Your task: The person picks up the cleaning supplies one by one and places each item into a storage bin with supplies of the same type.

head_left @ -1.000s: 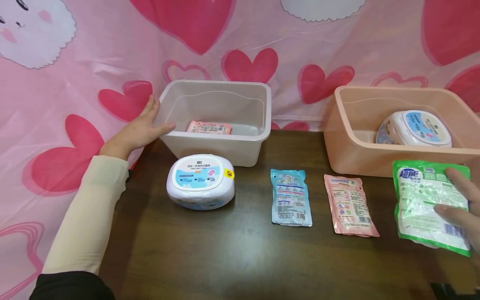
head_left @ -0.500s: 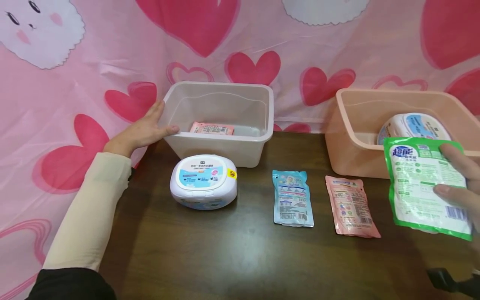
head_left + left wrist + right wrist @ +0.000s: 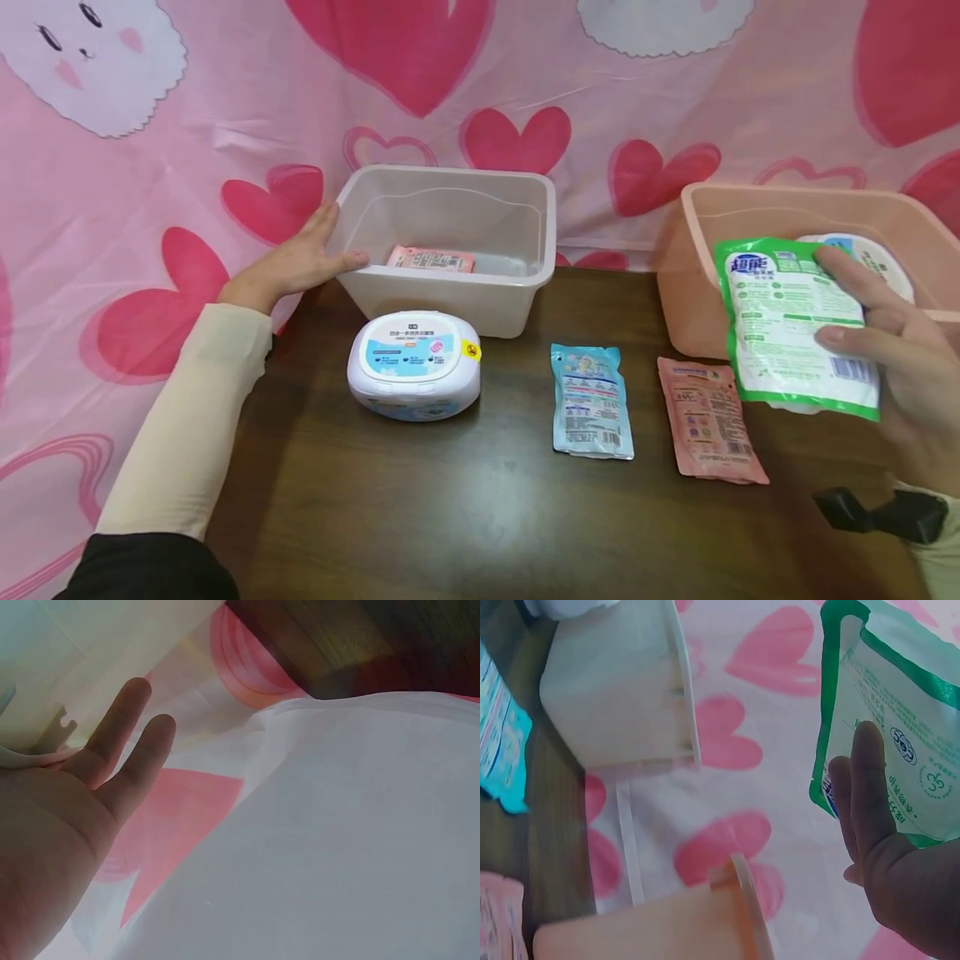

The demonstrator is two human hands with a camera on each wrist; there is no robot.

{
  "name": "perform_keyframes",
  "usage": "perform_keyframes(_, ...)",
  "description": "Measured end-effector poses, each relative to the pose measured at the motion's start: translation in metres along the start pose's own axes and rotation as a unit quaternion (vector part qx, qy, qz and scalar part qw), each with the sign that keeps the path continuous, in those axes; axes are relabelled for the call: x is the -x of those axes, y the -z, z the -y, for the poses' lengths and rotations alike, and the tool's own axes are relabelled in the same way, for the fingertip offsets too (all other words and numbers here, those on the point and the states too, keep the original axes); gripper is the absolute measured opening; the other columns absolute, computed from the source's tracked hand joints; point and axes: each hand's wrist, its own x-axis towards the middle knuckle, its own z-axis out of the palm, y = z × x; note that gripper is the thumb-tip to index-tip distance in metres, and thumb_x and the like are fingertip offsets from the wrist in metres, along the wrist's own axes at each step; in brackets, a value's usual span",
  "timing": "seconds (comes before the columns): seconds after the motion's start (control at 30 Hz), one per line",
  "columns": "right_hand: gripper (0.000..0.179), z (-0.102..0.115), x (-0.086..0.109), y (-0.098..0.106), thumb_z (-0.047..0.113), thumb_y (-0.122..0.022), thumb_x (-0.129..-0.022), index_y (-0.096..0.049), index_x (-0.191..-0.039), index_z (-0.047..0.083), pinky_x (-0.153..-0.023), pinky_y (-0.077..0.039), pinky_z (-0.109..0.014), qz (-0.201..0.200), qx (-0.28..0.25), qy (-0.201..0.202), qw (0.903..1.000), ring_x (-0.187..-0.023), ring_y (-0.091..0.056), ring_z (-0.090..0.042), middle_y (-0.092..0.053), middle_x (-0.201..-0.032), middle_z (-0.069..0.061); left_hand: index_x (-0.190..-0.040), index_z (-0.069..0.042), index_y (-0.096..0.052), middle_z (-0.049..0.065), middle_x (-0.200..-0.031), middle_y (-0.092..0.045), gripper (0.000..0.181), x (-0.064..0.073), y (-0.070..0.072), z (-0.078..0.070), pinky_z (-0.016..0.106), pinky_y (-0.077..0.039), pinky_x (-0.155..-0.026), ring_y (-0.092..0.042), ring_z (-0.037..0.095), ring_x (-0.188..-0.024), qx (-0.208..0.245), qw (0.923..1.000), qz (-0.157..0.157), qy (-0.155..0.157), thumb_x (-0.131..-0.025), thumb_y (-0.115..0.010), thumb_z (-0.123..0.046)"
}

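Note:
My right hand [image 3: 892, 358] pinches a white detergent pouch [image 3: 798, 333] with green edges, thumb on its printed face. The pouch is in front of the orange bin [image 3: 693, 308], overlapping its near-left wall in the head view. In the right wrist view, straight fingers lie along the other face of the pouch [image 3: 900, 742]. My left hand [image 3: 296, 262] rests against the left side of the beige bin [image 3: 450, 292], thumb at the front rim corner. Two straight fingers [image 3: 124, 742] show in the left wrist view. A pink pouch [image 3: 431, 259] lies inside the beige bin.
On the dark table [image 3: 450, 508] sit a white lidded tub [image 3: 414, 367], a blue pouch [image 3: 592, 404] and a pink packet [image 3: 712, 421]. Another white tub [image 3: 892, 267] is in the orange bin, partly hidden by the held pouch. A heart-patterned cloth [image 3: 585, 75] hangs behind.
My right hand has carried the green-edged pouch up and to the left, from the right edge to in front of the orange bin. My left hand stays at the beige bin; the view shifts slightly.

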Motion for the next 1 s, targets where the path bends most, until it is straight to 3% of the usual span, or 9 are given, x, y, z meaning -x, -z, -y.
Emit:
perform_keyframes(0.27, 0.076, 0.0, -0.033, -0.024, -0.019, -0.03, -0.098, -0.019, -0.163, 0.017, -0.07, -0.06, -0.036, 0.077, -0.119, 0.024, 0.9896, -0.101, -0.071, -0.024, -0.042, -0.145, -0.009, -0.162, -0.017, 0.011, 0.008, -0.169, 0.009, 0.113, 0.0, 0.0, -0.001, 0.069, -0.017, -0.113, 0.002, 0.034, -0.153, 0.002, 1.0, -0.001, 0.001, -0.089, -0.063, -0.063)
perform_keyframes(0.57, 0.077, 0.005, -0.067, -0.048, -0.022, -0.032, -0.098, -0.019, -0.163, 0.017, -0.078, -0.059, -0.039, 0.093, -0.2, 0.016, 0.9753, -0.112, -0.066, -0.029, -0.039, -0.154, -0.009, -0.162, -0.019, 0.011, 0.008, -0.169, 0.009, 0.115, 0.0, -0.001, -0.001, 0.07, -0.018, -0.112, 0.002, 0.035, -0.153, -0.005, 0.9999, -0.001, 0.014, -0.088, -0.063, -0.067)
perform_keyframes(0.83, 0.078, 0.004, -0.1, -0.067, -0.02, -0.035, -0.098, -0.011, -0.164, 0.015, -0.077, -0.06, -0.037, 0.124, -0.216, 0.018, 0.9684, -0.102, -0.07, -0.031, -0.041, -0.151, -0.013, -0.162, -0.019, 0.012, 0.007, -0.169, 0.01, 0.115, 0.001, -0.001, -0.002, 0.07, -0.018, -0.113, 0.002, 0.034, -0.153, -0.01, 0.9998, -0.002, 0.019, -0.088, -0.062, -0.068)
perform_keyframes(1.0, 0.081, -0.001, -0.12, -0.081, -0.019, -0.035, -0.098, -0.003, -0.164, 0.016, -0.077, -0.06, -0.036, 0.146, -0.223, 0.005, 0.9638, -0.102, -0.07, -0.03, -0.033, -0.154, -0.013, -0.162, -0.02, 0.012, 0.007, -0.169, 0.009, 0.116, 0.001, -0.002, -0.003, 0.07, -0.02, -0.112, 0.001, 0.034, -0.153, -0.004, 0.9998, -0.002, 0.022, -0.087, -0.064, -0.067)
